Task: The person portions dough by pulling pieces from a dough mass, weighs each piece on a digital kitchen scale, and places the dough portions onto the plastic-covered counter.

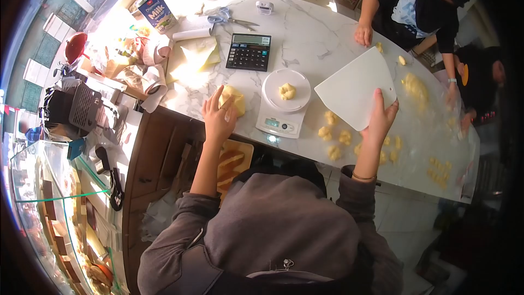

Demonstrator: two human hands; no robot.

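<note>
My right hand (380, 113) grips a white, flat dough scraper (355, 88) by its lower right edge, holding it raised over the table. At the table's near edge, my left hand (218, 113) has its fingers spread and touches a yellow lump of dough (233, 100). Between my hands stands a white kitchen scale (279, 123) with a lit display. A small dough piece (287, 92) sits on its round plate. Several more dough pieces (334, 153) lie right of the scale, some partly hidden by the scraper and my right arm.
A calculator (249, 52), scissors (240, 23) and a milk carton (157, 12) are on the marble table (305, 33). Across the table, a person (406, 11) stands at the right, near a larger dough mass (416, 90). A glass case (57, 186) is at the left.
</note>
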